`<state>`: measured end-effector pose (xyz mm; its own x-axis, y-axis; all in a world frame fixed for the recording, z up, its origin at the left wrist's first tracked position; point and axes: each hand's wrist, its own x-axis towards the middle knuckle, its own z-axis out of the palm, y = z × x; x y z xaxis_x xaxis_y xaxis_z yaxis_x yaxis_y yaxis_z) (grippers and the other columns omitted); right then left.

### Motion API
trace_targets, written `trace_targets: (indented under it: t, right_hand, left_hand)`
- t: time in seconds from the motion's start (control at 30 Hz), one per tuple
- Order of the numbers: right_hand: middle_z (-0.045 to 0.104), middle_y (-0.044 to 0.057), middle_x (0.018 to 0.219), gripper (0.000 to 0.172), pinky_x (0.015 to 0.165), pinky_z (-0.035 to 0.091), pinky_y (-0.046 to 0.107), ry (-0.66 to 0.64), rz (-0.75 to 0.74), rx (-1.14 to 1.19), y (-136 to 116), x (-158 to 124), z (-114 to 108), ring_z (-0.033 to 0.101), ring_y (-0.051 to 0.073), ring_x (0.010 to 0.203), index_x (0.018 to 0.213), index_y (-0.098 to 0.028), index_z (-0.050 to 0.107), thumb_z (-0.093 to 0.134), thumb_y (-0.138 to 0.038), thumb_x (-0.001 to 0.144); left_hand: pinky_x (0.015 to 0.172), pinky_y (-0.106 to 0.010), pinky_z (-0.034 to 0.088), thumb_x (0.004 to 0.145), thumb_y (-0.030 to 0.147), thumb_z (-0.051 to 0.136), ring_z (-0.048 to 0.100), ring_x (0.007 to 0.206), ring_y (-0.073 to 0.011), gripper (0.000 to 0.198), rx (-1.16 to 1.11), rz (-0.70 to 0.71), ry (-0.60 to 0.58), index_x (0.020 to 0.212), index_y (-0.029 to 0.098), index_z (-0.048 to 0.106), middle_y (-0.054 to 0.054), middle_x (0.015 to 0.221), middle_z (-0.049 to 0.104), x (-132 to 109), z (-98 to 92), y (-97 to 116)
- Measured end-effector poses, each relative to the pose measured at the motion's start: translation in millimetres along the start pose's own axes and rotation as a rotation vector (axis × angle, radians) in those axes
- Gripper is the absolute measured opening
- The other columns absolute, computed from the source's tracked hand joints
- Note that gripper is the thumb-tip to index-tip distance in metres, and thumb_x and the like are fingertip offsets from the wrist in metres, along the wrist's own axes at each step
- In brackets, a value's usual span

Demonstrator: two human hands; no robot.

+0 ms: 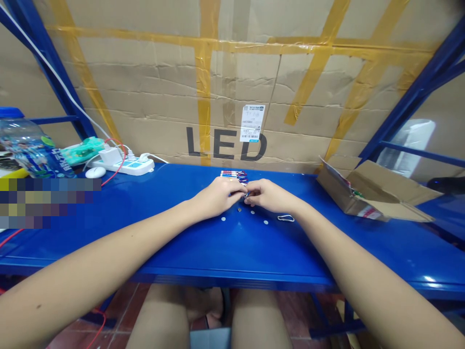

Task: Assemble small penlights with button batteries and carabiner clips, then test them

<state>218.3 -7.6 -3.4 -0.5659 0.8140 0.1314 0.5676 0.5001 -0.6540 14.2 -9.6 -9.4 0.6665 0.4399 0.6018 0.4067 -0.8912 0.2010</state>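
My left hand [220,196] and my right hand [269,195] meet over the middle of the blue table, fingertips pinched together on a small shiny metal piece [246,195]. Fingers cover most of it, so its kind is unclear. Just beyond my left hand lies a bundle of red, white and blue striped cords or sticks [232,173], partly hidden. Several small round discs lie nearer to me, among them a pale disc [223,219], another pale disc [266,222] and a darker one [239,210]. A silver carabiner-like loop [286,218] rests below my right wrist.
An open cardboard box [363,203] stands on the right of the blue table [232,252]. At left are a white power strip [136,166] with plugs, a red cable [118,169], a white rounded object [95,172] and a large bottle [34,145]. A big carton [152,97] rises behind.
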Motion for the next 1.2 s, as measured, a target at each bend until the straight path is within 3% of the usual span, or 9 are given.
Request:
trace_targets:
  t: [0.17, 0.33, 0.43, 0.57, 0.67, 0.77, 0.93, 1.03, 1.2]
  right_hand:
    - [0.064, 0.0, 0.07, 0.016, 0.067, 0.043, 0.027, 0.007, -0.023, -0.023, -3.0, 0.1, 0.6, 0.056, 0.015, 0.068, 0.081, -0.016, 0.07, 0.056, -0.017, 0.073]
    - [0.064, 0.001, 0.074, 0.01, 0.067, 0.041, 0.027, 0.006, -0.05, -0.058, -7.3, 0.3, 0.8, 0.056, 0.016, 0.071, 0.068, -0.016, 0.066, 0.057, -0.017, 0.072]
    - [0.064, 0.002, 0.075, 0.01, 0.066, 0.042, 0.027, 0.0, -0.014, -0.049, -7.7, 0.0, 0.0, 0.057, 0.016, 0.071, 0.069, -0.016, 0.067, 0.059, -0.02, 0.073]
    - [0.066, 0.002, 0.075, 0.01, 0.068, 0.043, 0.028, 0.013, 0.033, -0.041, -4.9, -0.2, -2.4, 0.058, 0.016, 0.071, 0.073, -0.016, 0.07, 0.061, -0.021, 0.073]
    - [0.068, 0.002, 0.076, 0.014, 0.07, 0.045, 0.028, 0.015, 0.052, -0.042, -1.8, 0.3, -4.6, 0.059, 0.016, 0.072, 0.079, -0.016, 0.073, 0.061, -0.018, 0.072]
    - [0.07, 0.003, 0.079, 0.019, 0.069, 0.045, 0.027, 0.022, 0.056, -0.054, 0.0, 0.9, -5.8, 0.06, 0.016, 0.071, 0.083, -0.015, 0.076, 0.061, -0.017, 0.072]
    - [0.071, 0.003, 0.08, 0.022, 0.069, 0.045, 0.027, 0.024, 0.048, -0.087, -0.7, 1.3, -5.4, 0.06, 0.016, 0.071, 0.086, -0.016, 0.077, 0.061, -0.015, 0.072]
    - [0.071, 0.003, 0.081, 0.022, 0.07, 0.045, 0.027, 0.025, 0.047, -0.094, -1.2, 1.0, -5.7, 0.06, 0.016, 0.072, 0.087, -0.017, 0.077, 0.061, -0.016, 0.072]
    - [0.068, 0.002, 0.074, 0.015, 0.069, 0.044, 0.028, 0.005, 0.023, -0.079, -1.4, 0.1, -5.5, 0.059, 0.017, 0.072, 0.077, -0.016, 0.073, 0.058, -0.018, 0.073]
  left_hand:
    - [0.076, -0.031, 0.056, 0.086, 0.014, 0.062, 0.07, 0.077, -0.0167, 0.014, -0.064, -0.084, 0.043, 0.087, 0.019, 0.075, -0.004, 0.087, 0.077, 1.8, 1.4, 6.4]
    - [0.044, -0.024, 0.048, 0.085, 0.018, 0.06, 0.06, 0.044, -0.011, 0.01, -0.392, -0.537, 0.004, 0.088, 0.014, 0.069, -0.004, 0.075, 0.073, 3.2, 7.0, 13.8]
    - [0.043, -0.024, 0.048, 0.085, 0.022, 0.06, 0.061, 0.044, -0.0125, 0.011, -0.504, -0.629, -0.015, 0.088, 0.014, 0.067, -0.004, 0.07, 0.069, 3.8, 5.5, 13.7]
    - [0.059, -0.027, 0.052, 0.084, 0.018, 0.058, 0.065, 0.058, -0.0141, 0.012, -0.286, -0.48, -0.001, 0.084, 0.015, 0.07, -0.003, 0.073, 0.071, 1.5, -1.4, 8.4]
    - [0.072, -0.027, 0.051, 0.082, 0.017, 0.059, 0.068, 0.075, -0.0166, 0.016, -0.115, -0.307, -0.157, 0.083, 0.018, 0.075, -0.003, 0.083, 0.075, -2.5, -4.2, 4.4]
    - [0.072, -0.027, 0.05, 0.084, 0.023, 0.061, 0.068, 0.078, -0.0173, 0.02, -0.057, -0.257, -0.343, 0.095, 0.02, 0.077, -0.005, 0.096, 0.075, -5.2, -3.4, 2.8]
    - [0.072, -0.026, 0.049, 0.086, 0.02, 0.059, 0.068, 0.077, -0.016, 0.018, -0.052, -0.209, -0.403, 0.091, 0.02, 0.077, -0.004, 0.094, 0.074, -4.8, -1.6, 2.5]
    - [0.066, -0.026, 0.047, 0.085, 0.021, 0.062, 0.065, 0.072, -0.0156, 0.013, -0.024, -0.198, -0.367, 0.086, 0.018, 0.075, -0.003, 0.084, 0.072, -3.7, -3.7, 2.7]
    - [0.08, -0.031, 0.048, 0.09, 0.023, 0.059, 0.066, 0.086, -0.0185, 0.016, 0.042, -0.074, -0.082, 0.096, 0.016, 0.072, -0.006, 0.094, 0.074, -2.4, -7.3, 4.9]
